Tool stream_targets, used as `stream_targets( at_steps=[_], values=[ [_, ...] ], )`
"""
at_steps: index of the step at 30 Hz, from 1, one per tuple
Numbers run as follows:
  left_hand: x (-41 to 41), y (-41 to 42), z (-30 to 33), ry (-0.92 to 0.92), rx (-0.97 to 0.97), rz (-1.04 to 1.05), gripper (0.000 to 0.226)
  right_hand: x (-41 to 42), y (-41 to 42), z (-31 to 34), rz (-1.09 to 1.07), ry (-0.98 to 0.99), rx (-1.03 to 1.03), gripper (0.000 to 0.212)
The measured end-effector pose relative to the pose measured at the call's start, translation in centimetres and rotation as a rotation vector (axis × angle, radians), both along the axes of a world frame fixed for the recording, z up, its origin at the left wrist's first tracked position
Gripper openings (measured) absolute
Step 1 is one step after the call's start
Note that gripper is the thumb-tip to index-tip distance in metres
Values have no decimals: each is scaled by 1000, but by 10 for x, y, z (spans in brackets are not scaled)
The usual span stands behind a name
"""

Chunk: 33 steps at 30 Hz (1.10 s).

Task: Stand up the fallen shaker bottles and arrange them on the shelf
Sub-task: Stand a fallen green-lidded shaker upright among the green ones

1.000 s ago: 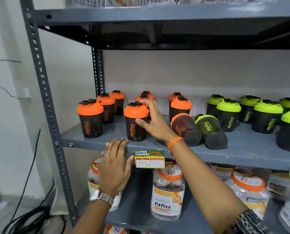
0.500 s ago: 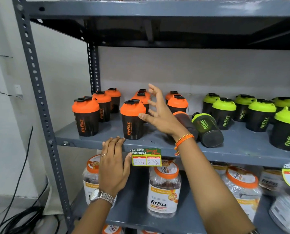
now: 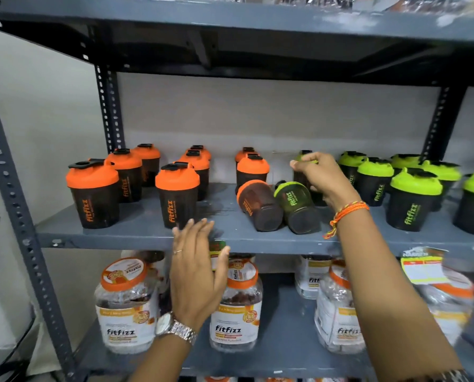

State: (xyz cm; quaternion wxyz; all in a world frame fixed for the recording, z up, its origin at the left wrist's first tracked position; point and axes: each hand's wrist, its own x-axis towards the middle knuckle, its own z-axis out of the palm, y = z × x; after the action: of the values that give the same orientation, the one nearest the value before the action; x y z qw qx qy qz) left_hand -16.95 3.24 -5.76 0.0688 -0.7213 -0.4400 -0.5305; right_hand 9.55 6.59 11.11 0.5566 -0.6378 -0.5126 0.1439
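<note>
Two shaker bottles lie on their sides in the middle of the grey shelf (image 3: 136,230), bases toward me: an orange-lidded one (image 3: 257,206) and, touching it on the right, a green-lidded one (image 3: 296,208). Several orange-lidded shakers (image 3: 178,194) stand upright on the left, and several green-lidded ones (image 3: 413,199) on the right. My right hand (image 3: 322,179) reaches behind the fallen pair and wraps an upright green-lidded shaker (image 3: 303,158), mostly hiding it. My left hand (image 3: 197,271) hovers flat and open at the shelf's front edge, holding nothing.
Clear Fitfizz jars with orange lids (image 3: 128,304) fill the shelf below. A yellow price tag (image 3: 423,267) hangs on the shelf edge at right; another tag (image 3: 216,248) is partly behind my left hand. The perforated upright post (image 3: 18,205) stands at left. Another shelf (image 3: 257,20) hangs above.
My right hand left the front orange shaker and moved right and back, onto a green-lidded shaker behind the fallen pair. The left hand shifted slightly right. The camera moved closer.
</note>
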Motion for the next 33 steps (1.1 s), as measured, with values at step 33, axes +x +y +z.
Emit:
stream_targets(
  at_steps=[33],
  values=[
    [41, 37, -16, 278, 78, 150, 47, 69, -15, -23, 288, 515, -293, 28]
  ],
)
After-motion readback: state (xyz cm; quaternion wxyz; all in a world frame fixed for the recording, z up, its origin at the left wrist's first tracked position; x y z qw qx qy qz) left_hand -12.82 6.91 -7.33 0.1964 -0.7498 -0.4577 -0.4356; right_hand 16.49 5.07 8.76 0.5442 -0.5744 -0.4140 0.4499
